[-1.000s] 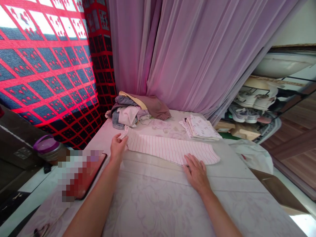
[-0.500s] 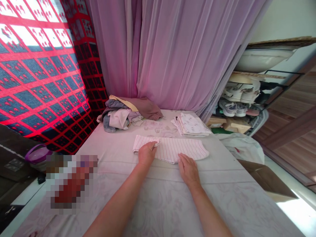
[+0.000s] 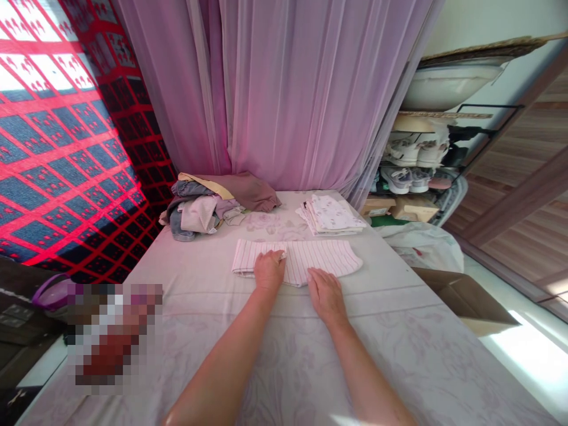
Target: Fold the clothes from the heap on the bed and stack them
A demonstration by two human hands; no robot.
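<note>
A white basin [image 3: 448, 89] sits above grey sneakers [image 3: 402, 181], right of the lilac curtain [image 3: 284, 89].

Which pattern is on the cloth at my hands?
The cloth is whitish-pink with thin pinkish stripes; head view shows it best.

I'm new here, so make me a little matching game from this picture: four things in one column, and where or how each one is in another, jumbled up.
1. striped cloth
2. clothes pile
3. patterned stack
4. shoes

A. to the right of the purple curtain
B. in flat, fairly neat layers
C. under the left hand and right hand
D. in a loose jumble

Pairs: 1-C, 2-D, 3-B, 4-A
</note>
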